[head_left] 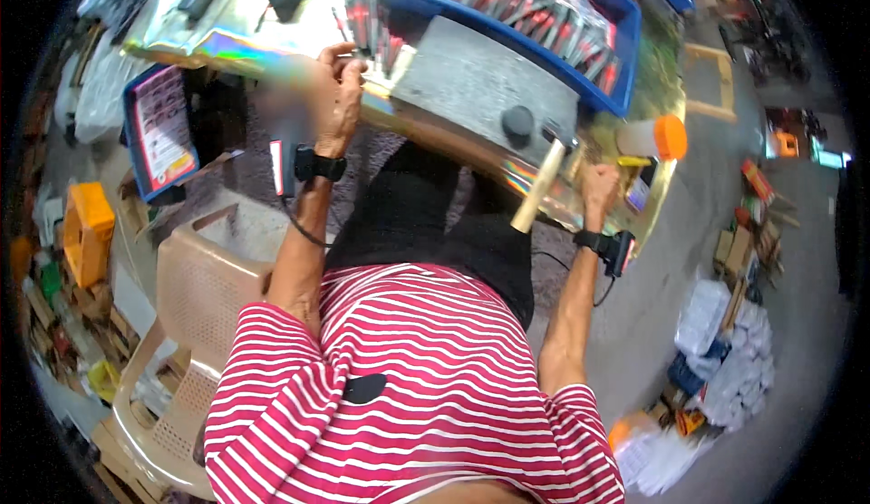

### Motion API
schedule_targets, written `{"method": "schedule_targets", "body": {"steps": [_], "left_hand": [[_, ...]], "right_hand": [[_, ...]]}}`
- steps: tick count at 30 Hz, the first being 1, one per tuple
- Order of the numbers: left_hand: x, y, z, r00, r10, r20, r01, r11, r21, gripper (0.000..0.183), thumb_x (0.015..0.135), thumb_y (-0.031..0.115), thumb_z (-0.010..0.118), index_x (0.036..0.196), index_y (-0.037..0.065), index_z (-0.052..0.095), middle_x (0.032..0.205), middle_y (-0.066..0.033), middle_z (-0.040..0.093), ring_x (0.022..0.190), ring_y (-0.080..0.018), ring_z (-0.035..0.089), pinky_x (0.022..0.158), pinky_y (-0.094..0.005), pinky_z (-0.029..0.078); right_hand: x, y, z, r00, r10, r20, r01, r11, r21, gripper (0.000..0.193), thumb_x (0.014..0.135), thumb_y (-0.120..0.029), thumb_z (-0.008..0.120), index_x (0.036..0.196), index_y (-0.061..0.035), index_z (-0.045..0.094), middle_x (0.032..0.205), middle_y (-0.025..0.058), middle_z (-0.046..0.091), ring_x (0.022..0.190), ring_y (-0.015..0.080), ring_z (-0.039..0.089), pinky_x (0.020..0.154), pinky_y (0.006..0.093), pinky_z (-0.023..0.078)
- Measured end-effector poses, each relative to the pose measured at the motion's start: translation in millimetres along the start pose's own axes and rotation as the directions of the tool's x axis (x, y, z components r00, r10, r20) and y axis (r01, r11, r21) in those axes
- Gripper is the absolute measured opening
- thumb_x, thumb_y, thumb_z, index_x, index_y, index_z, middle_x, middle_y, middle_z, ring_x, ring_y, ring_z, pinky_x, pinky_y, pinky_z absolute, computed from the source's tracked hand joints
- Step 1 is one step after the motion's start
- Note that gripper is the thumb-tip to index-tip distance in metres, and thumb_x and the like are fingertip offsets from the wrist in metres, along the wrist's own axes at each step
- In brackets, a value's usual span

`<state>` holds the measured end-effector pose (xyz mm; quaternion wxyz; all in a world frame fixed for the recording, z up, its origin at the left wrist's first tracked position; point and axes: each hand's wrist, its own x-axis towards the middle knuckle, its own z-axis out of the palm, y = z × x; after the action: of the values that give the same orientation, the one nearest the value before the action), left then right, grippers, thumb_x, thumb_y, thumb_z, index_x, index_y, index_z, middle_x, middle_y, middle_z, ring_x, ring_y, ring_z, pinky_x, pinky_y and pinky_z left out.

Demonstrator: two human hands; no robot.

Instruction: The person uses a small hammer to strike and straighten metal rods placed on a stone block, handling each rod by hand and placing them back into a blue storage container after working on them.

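My left hand (341, 101) is at the table's near edge, beside an upright cluster of slim red-and-dark tools (364, 25). Its thumb and forefinger curve apart, with nothing clear between them. A closed fist, my right hand (599, 187) rests near the table's right end; what is inside it, if anything, is hidden. A small yellow piece (633, 160) lies beside that fist. To its left a hammer (538, 187) with a pale wooden handle juts over the edge, its head on a flat grey metal block (471, 67). A dark round piece (517, 121) sits on the block.
Behind the block, a long blue tray (625, 60) holds many red-and-grey tools. A clear jar with an orange lid (670, 138) lies at the table's right. A beige plastic chair (213, 277) stands at my left. Piled white bags (739, 363) are on the right floor.
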<state>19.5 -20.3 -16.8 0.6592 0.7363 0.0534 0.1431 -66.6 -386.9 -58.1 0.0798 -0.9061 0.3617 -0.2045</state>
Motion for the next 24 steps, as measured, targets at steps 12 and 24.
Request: {"method": "schedule_targets", "body": {"steps": [12,24], "left_hand": [[29,-24,-9,0.969,0.203,-0.138,-0.142,0.922,0.360,0.022,0.070,0.002,0.046,0.091,-0.002,0.053,0.077,-0.0169,0.058,0.074,-0.0271,0.058,0.068,-0.0341,0.046],[72,-34,-1,0.992,0.071,-0.101,0.008,0.778,0.628,0.029,0.065,0.015,0.053,0.092,0.003,0.051,0.079,-0.0189,0.058,0.072,-0.0332,0.057,0.067,-0.0410,0.043]], "right_hand": [[20,9,0,0.871,-0.484,0.081,0.487,0.873,-0.024,0.026,0.061,-0.017,0.050,0.052,0.0066,0.047,0.049,0.0216,0.046,0.045,0.0305,0.049,0.043,0.0408,0.036],[34,7,-5,0.865,-0.337,0.371,0.372,0.928,-0.026,0.028,0.061,-0.022,0.052,0.056,0.0056,0.054,0.063,0.0253,0.055,0.060,0.0383,0.055,0.055,0.0431,0.043]]}}
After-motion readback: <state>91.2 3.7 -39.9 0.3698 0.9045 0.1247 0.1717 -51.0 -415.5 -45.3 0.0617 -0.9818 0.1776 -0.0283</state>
